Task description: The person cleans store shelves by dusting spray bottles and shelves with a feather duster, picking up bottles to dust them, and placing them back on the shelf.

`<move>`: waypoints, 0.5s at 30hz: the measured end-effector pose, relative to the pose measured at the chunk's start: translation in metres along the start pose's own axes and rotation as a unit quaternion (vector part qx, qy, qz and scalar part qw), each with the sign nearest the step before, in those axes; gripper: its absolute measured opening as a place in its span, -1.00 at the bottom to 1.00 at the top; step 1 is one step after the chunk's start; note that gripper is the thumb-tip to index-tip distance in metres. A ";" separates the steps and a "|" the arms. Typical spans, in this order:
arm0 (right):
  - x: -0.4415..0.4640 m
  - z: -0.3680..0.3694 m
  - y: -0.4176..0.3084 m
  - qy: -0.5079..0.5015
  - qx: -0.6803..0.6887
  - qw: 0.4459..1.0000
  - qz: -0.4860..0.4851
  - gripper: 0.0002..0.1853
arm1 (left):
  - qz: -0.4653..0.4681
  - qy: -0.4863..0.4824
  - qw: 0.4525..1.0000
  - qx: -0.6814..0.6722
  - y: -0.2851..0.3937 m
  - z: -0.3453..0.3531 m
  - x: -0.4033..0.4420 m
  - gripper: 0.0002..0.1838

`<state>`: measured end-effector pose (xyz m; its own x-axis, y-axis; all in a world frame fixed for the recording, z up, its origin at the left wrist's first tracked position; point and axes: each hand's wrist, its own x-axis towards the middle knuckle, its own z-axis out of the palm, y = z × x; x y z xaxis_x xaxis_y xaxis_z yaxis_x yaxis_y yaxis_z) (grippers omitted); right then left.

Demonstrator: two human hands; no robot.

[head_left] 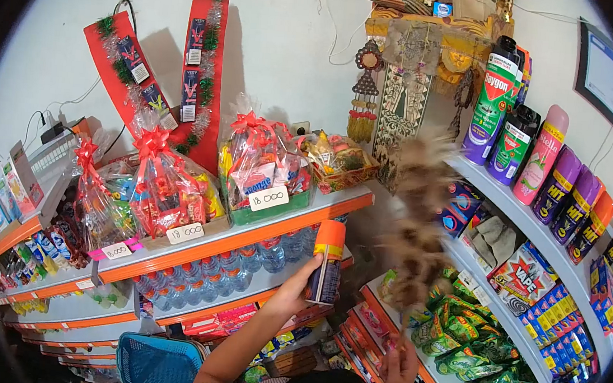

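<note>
My left hand [297, 286] is wrapped round a dark spray can [324, 273] with an orange cap, held upright in front of the shelf of water bottles. Lower right, my right hand [399, 368] grips the thin handle of a brown feather duster [417, 250]. Its feathers point up and are blurred, beside the right-hand shelves. Large green Baygon cans [489, 101], a pink Stella can [541, 156] and purple HIT cans [557, 184] stand on the top right shelf, above and to the right of the duster.
Wrapped gift baskets [170, 199] with price tags line the left top shelf [246, 232]. Water bottles [239, 272] stand below. A blue basket [156, 363] is at the lower left. Green packets [464, 341] fill the lower right shelf. Woven decorations [404, 91] hang on the wall.
</note>
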<state>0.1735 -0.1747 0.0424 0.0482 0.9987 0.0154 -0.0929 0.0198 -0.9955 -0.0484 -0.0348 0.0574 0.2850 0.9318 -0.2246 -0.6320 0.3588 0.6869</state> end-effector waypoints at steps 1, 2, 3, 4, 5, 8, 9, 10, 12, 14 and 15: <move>0.001 0.001 -0.006 0.021 0.049 0.998 -0.022 -0.68 | 0.003 -0.017 0.999 -0.028 0.000 -0.002 0.001 -0.45; 0.003 0.003 -0.006 0.046 0.020 0.999 -0.012 -0.71 | 0.005 0.009 0.999 -0.041 0.000 -0.001 0.003 -0.44; 0.005 0.003 0.004 0.047 0.019 0.999 -0.013 -0.71 | 0.005 0.008 0.999 -0.041 0.001 -0.002 0.004 -0.44; 0.005 0.002 0.021 0.016 0.014 0.999 -0.030 -0.74 | 0.005 -0.024 0.999 -0.043 0.002 -0.003 0.005 -0.43; 0.004 0.003 0.026 -0.014 0.008 0.999 -0.048 -0.76 | 0.003 -0.058 0.997 -0.044 0.002 -0.002 0.007 -0.42; 0.005 0.000 0.034 -0.056 -0.046 0.995 0.069 -0.73 | 0.034 -0.025 0.997 -0.062 -0.001 0.007 0.013 -0.42; 0.008 0.001 0.034 -0.063 0.009 0.987 0.150 -0.72 | 0.049 -0.008 0.995 -0.082 0.001 0.006 0.017 -0.44; 0.009 0.001 0.030 -0.066 0.008 0.987 0.146 -0.72 | 0.011 -0.072 0.988 -0.137 0.000 -0.011 0.025 -0.44; 0.008 0.002 0.013 0.007 0.079 0.995 0.061 -0.70 | 0.007 -0.067 0.986 -0.150 0.001 -0.014 0.026 -0.44; 0.008 0.001 0.011 0.045 0.082 0.996 -0.012 -0.69 | 0.016 -0.052 0.988 -0.142 0.004 -0.014 0.026 -0.44; 0.008 0.001 0.010 0.088 0.084 0.989 -0.078 -0.67 | 0.023 -0.053 0.988 -0.142 0.006 -0.014 0.027 -0.44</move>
<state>0.1723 -0.1664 0.0327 0.2457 0.9596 0.1373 -0.2345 0.1962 -0.9521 -0.0545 -0.0062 0.0463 0.3161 0.9419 -0.1136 -0.8185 0.3313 0.4694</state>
